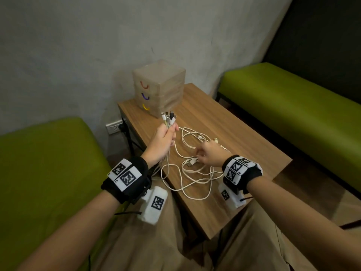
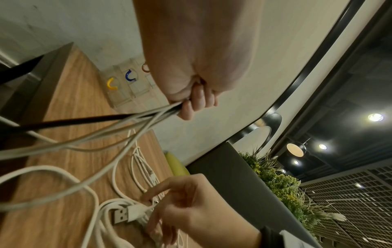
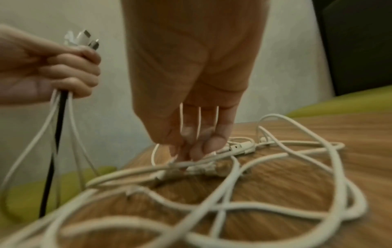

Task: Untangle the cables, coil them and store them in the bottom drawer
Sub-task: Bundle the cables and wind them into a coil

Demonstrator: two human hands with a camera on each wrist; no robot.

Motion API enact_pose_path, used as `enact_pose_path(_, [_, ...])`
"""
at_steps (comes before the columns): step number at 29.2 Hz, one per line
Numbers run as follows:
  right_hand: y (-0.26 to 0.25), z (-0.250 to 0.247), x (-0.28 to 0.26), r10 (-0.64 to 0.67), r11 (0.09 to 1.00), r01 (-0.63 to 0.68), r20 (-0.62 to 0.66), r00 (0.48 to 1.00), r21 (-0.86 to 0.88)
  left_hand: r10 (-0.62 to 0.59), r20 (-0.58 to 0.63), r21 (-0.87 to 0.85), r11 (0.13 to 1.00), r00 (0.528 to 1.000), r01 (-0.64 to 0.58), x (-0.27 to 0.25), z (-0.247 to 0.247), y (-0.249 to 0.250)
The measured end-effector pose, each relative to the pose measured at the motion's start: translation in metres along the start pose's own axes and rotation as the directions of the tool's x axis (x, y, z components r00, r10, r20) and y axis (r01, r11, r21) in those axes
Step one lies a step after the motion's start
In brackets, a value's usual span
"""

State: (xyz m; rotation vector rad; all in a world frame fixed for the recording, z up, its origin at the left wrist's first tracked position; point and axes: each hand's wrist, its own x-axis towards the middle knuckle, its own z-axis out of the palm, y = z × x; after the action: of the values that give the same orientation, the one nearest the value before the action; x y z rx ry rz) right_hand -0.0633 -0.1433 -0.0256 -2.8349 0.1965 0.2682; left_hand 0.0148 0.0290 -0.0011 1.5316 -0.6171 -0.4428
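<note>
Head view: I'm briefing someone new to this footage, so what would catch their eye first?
The left hand grips a bunch of cable ends, plugs up, above the wooden table. The right hand picks at the white cable tangle on the tabletop. Behind stands a translucent drawer box by the wall.

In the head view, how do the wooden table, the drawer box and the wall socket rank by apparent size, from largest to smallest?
1. wooden table
2. drawer box
3. wall socket

The box and the socket stand farther from the camera, so true sizes remain unsure.
</note>
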Motion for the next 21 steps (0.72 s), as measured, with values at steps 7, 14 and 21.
enact_pose_path(7, [-0.001,0.016,0.001,-0.092,0.966,0.067,-0.088,0.992,-0.251,0.012,-0.017,-0.013,1.000,1.000,-0.012,0.001,0.002,-0.001])
enact_pose_path(14, [-0.025,-0.052,-0.004,-0.012,0.999,0.027,-0.557,0.831,0.018,-0.044,-0.107,-0.142,0.989,0.993,0.028,0.005,0.006,0.003])
enact_pose_path(21, [-0.080,-0.050,-0.007,-0.158,0.907,0.341,-0.551,0.819,0.247,0.034,-0.224,-0.050,0.998,0.974,-0.046,0.014,0.022,0.023])
